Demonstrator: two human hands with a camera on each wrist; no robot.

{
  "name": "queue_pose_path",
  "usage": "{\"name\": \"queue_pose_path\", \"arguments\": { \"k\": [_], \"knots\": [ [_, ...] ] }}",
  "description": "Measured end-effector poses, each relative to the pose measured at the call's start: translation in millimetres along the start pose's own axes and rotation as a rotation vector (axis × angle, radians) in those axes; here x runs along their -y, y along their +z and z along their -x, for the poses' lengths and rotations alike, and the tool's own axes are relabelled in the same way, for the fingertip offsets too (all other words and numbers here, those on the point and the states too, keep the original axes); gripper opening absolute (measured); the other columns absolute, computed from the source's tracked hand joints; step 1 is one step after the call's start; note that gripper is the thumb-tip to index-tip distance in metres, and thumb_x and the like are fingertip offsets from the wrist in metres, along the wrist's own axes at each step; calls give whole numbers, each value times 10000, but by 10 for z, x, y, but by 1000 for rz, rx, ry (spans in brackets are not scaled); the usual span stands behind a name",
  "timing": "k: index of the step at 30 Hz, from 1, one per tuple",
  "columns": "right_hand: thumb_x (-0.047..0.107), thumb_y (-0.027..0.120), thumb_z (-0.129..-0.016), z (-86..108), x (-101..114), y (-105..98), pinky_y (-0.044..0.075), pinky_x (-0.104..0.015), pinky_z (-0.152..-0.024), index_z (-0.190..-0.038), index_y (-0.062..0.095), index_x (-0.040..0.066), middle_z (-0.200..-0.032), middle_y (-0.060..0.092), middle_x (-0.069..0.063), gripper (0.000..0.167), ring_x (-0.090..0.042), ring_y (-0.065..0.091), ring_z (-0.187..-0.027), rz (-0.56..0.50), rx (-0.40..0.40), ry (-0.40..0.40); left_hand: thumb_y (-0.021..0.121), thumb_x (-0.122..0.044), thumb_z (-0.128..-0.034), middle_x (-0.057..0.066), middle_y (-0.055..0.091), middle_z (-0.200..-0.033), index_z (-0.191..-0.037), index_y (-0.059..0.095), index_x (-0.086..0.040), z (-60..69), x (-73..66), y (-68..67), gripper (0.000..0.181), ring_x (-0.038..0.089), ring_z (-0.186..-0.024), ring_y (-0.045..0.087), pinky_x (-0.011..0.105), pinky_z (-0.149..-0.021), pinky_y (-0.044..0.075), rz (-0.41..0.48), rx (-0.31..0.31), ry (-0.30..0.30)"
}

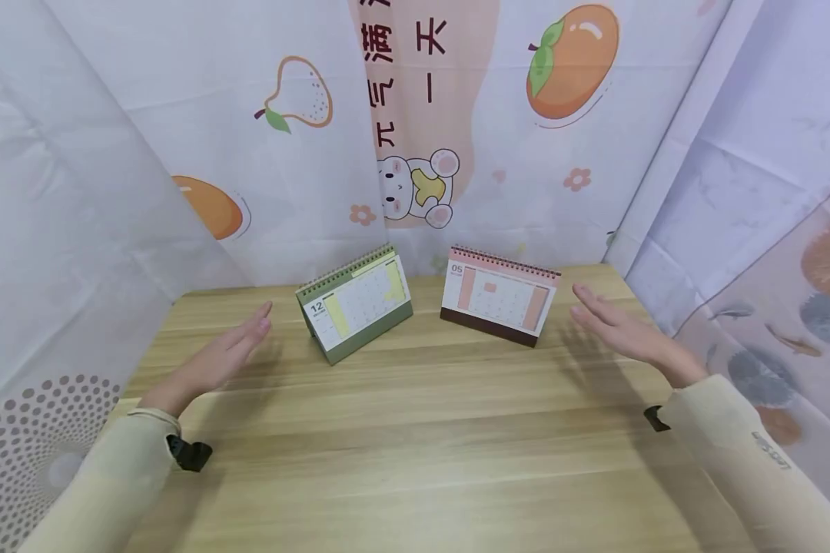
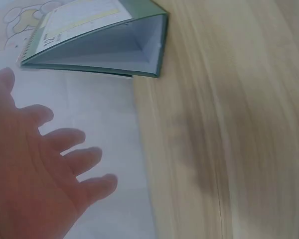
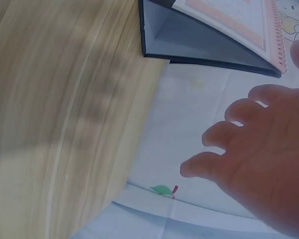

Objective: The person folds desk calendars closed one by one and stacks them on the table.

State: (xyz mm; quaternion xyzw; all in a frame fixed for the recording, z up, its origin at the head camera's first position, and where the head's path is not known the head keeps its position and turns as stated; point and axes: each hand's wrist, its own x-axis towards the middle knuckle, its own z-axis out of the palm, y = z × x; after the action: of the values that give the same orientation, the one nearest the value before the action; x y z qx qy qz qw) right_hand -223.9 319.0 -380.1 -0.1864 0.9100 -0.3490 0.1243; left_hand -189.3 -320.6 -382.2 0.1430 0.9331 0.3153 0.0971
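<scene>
Two spiral-bound desk calendars stand like tents near the table's back edge. The green calendar (image 1: 356, 303), marked 12, is left of centre and angled. To its right is the pink calendar (image 1: 499, 294), marked 05, with a dark base. My left hand (image 1: 217, 357) hovers left of the green calendar, fingers extended and touching nothing. On the other side, my right hand (image 1: 619, 330) is held just off the pink calendar's right end, its fingers also extended. Both wrist views show a gap between each hand and the open side of its calendar.
The wooden table (image 1: 415, 430) fills the space before me. Behind it hangs a white curtain (image 1: 221, 100) printed with fruit and a cartoon bear. More fabric hangs at the left and right sides. A black strap piece (image 1: 192, 455) shows at my left cuff.
</scene>
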Motion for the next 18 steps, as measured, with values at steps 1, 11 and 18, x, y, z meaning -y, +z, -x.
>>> {"name": "queue_pose_path", "arguments": {
  "k": [1, 11, 18],
  "knots": [
    [366, 340, -1117, -3, 10, 7, -14, -674, -1162, -1603, 27, -13, -1644, -48, -273, 691, -524, -119, -1469, -17, 4, -4, 198, -499, -1110, 160, 53, -1681, -1628, 57, -80, -3, -12, -16, 682, 419, -1520, 70, 653, -1175, 117, 34, 6, -10],
    [463, 324, -1106, 27, 97, 8, 59, -720, -1138, -1631, 7, 110, -1671, -37, -202, 708, -475, -29, -1503, -95, 43, 70, 153, -465, -1116, 310, 207, -1612, -1622, 86, -31, -29, -134, -174, 670, 556, -1438, 225, 736, -1104, 193, 230, 59, 10],
    [554, 300, -1083, -4, 172, -48, 72, -755, -1110, -1641, 24, 179, -1680, -11, -180, 727, -486, -7, -1502, -143, 30, 147, 159, -473, -1113, 298, 251, -1603, -1616, 140, -26, -81, -318, -349, 673, 529, -1446, 242, 735, -1104, 199, 179, -4, 17]
  ]
}}
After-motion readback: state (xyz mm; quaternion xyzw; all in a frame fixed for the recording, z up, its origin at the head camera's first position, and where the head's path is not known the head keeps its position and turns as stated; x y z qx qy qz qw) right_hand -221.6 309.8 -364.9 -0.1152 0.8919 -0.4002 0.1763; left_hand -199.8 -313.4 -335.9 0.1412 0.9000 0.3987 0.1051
